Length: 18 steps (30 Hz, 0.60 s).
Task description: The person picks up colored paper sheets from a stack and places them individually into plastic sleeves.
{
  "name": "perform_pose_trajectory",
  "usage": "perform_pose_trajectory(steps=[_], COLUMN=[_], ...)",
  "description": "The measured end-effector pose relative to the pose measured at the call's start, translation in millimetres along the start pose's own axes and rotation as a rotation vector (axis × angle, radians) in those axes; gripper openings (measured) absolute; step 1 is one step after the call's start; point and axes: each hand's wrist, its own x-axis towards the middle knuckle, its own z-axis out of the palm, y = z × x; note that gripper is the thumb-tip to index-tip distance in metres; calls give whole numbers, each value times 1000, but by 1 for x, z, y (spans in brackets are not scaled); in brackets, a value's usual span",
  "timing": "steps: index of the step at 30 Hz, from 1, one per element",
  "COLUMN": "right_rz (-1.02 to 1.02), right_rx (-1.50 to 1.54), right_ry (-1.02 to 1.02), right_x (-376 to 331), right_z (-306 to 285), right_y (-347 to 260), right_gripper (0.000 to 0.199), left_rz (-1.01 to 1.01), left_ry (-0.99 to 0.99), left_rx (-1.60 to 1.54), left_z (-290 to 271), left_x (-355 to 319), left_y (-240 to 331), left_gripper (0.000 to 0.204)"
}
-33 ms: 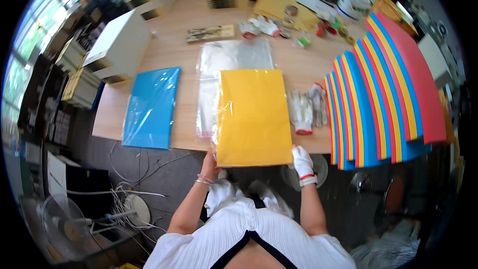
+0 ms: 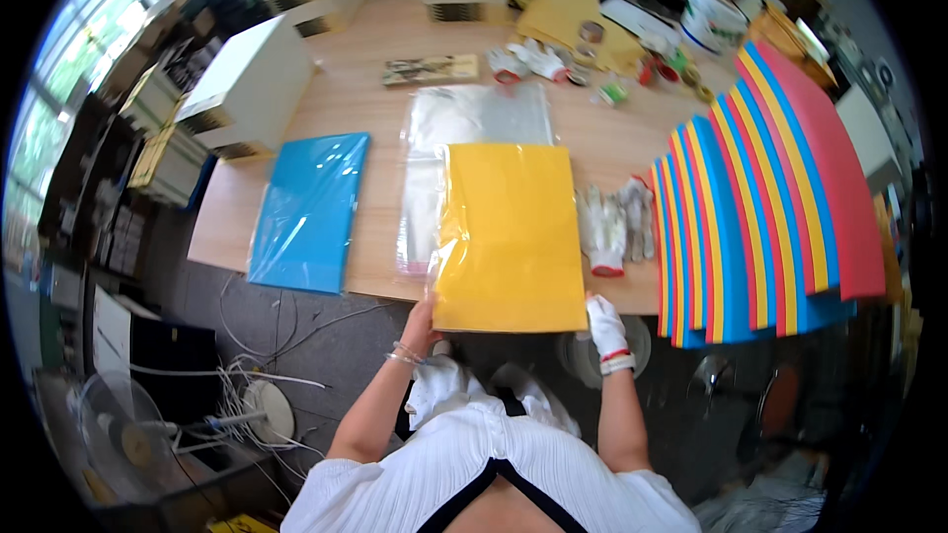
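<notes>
A flat yellow pack in a clear plastic bag lies at the near table edge, its lower end jutting past it. My bare left hand grips its near left corner, with the bag's loose clear edge beside the fingers. At the near right corner, my right hand, in a white glove, closes on the pack; its fingertips are partly hidden. Under the pack's far left part lie clear plastic bags. To the left is a blue pack in clear plastic. Used work gloves lie just right of the yellow pack.
A tall stack of red, yellow and blue sheets fills the table's right side. White boxes stand at the left. Tape rolls, gloves and a white bucket sit farther back. A fan and cables are on the left below.
The view has shifted slightly, so the table things sit a little farther right in the picture. Both hands stay at the yellow pack's near corners.
</notes>
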Motion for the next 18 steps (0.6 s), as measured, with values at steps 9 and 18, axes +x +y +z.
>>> perform_pose_trajectory(steps=[9,18], right_rz=[-149,-414], right_rx=[337,406], right_ry=[-120,-60], right_x=[9,-28], right_z=[11,179], right_y=[-12,-163], right_gripper=[24,11], left_rz=[581,595], left_ry=[-285,-272], left_rx=[242,295], left_z=[9,-184], left_x=[-14,-62], left_y=[60,175], left_gripper=[43,50])
